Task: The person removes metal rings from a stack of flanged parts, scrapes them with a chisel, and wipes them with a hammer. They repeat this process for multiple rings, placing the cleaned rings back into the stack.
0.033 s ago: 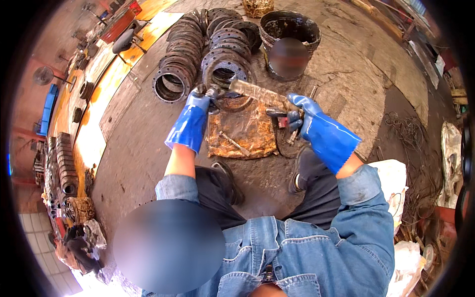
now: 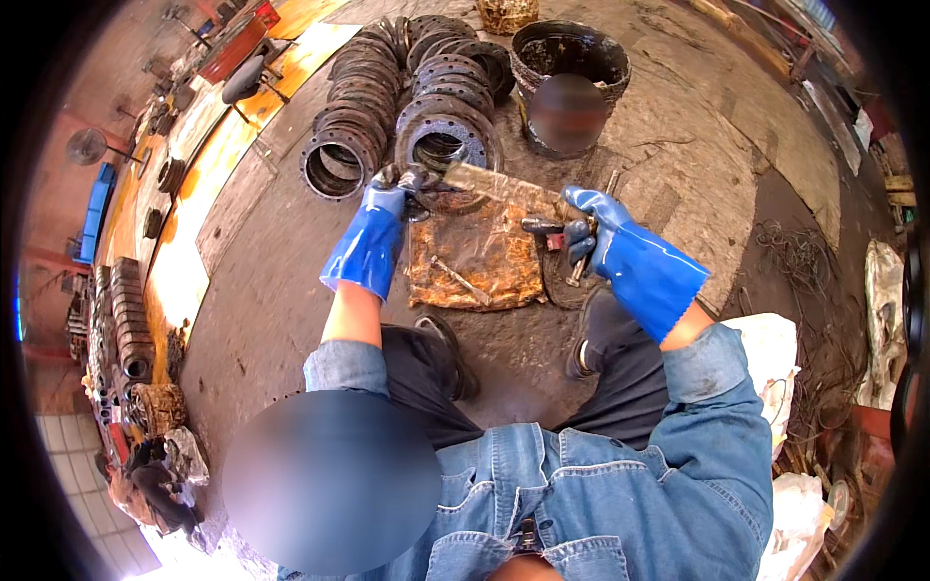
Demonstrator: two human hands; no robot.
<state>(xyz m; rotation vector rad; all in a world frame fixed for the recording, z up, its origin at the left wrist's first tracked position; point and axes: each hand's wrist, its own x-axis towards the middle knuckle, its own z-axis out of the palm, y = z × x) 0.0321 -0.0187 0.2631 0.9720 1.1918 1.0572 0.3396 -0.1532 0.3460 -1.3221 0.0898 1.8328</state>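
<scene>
My left hand [image 2: 392, 194] in a blue rubber glove is closed on the edge of a dark metal ring [image 2: 457, 206], which leans over the far side of a rusty, grimy block [image 2: 504, 257]. In my gloved right hand [image 2: 596, 228] is a long flat grey-brown tool [image 2: 504, 186], its far end reaching left to the ring. Whether it is a file, a scraper or a brush I cannot tell. A small red piece [image 2: 555, 241] shows under the right fingers. Beside that hand slants a metal rod [image 2: 578, 271]. A bolt-like metal rod [image 2: 459, 280] lies on the block.
Two rows of stacked flange rings [image 2: 339, 160] stand beyond the block. A black, crusted bucket [image 2: 620, 73] is at the far right of them. Tangled wire [image 2: 794, 247] lies to the right, next to a white sack [image 2: 765, 363]. Metal parts [image 2: 126, 320] line the left side.
The flat tool has shifted slightly left and looks blurrier. My left hand keeps its hold on the ring, almost unmoved.
</scene>
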